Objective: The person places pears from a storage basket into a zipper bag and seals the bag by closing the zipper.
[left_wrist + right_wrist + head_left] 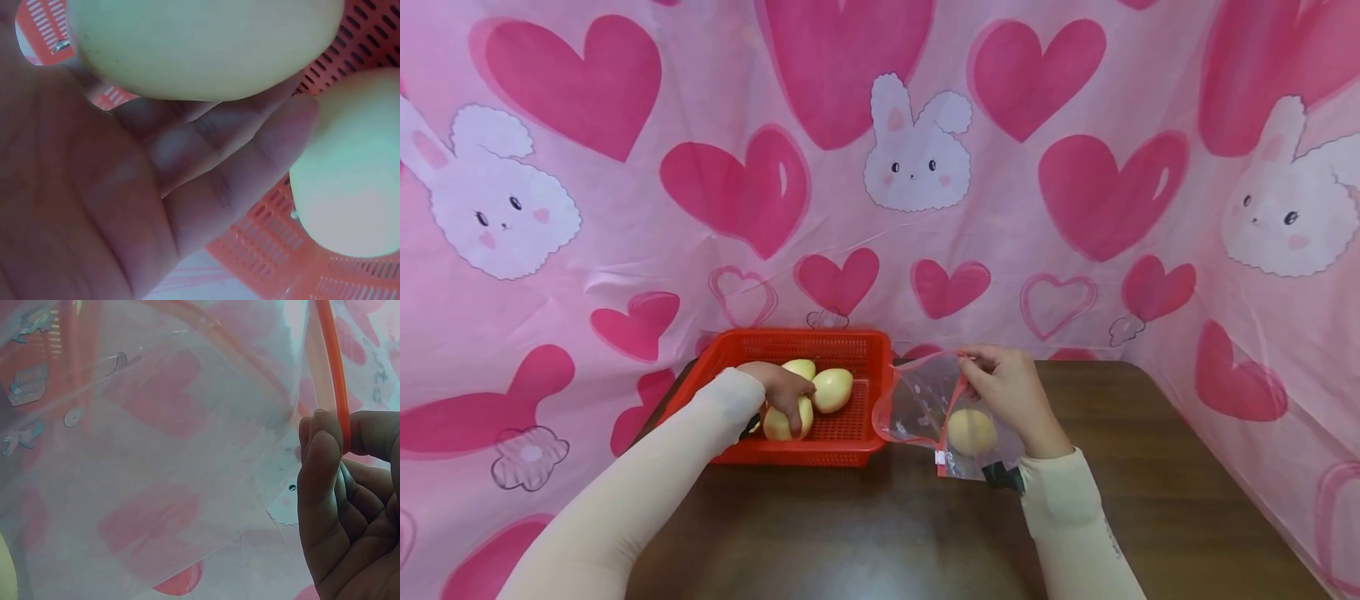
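Note:
Inside the red basket (850, 457), my left hand (782, 390) grips a pale yellow, smooth round fruit (777, 427), thumb and fingers spread round it. In the left wrist view the fingers (215, 181) curve along the fruit's underside. A second pale fruit (832, 390) sits right by the fingertips, and a third (801, 367) shows partly behind the hand. My right hand (1006, 387) pinches the red edge of a clear zip bag (916, 404) between thumb and fingers. The bag's mouth gapes toward the basket, and one fruit (972, 432) lies inside it.
Basket and bag are on a dark brown wooden table (865, 533), the bag just right of the basket. A white slider (940, 457) is on the bag's red zip. A pink curtain (1000, 233) with hearts and rabbits surrounds the table at the back and sides.

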`<move>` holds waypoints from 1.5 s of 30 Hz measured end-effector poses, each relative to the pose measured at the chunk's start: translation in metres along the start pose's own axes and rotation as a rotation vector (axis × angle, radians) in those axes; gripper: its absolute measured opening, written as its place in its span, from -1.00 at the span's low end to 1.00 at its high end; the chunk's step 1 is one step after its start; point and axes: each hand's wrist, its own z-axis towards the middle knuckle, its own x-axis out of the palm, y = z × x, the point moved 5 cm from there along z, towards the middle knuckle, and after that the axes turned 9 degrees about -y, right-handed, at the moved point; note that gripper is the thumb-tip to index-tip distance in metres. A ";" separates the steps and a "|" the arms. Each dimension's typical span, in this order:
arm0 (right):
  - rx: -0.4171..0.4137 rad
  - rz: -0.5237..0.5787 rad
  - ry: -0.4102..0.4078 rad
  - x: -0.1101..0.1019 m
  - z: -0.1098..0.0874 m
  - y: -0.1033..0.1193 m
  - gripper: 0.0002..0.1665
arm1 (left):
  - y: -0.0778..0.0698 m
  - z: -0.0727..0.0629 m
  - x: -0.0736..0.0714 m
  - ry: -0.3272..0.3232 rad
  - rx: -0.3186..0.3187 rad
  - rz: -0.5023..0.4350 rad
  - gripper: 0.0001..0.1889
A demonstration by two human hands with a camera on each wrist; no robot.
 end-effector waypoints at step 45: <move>-0.019 0.017 0.009 -0.002 -0.001 0.001 -0.71 | -0.016 -0.037 -0.021 -0.230 0.285 0.011 -0.23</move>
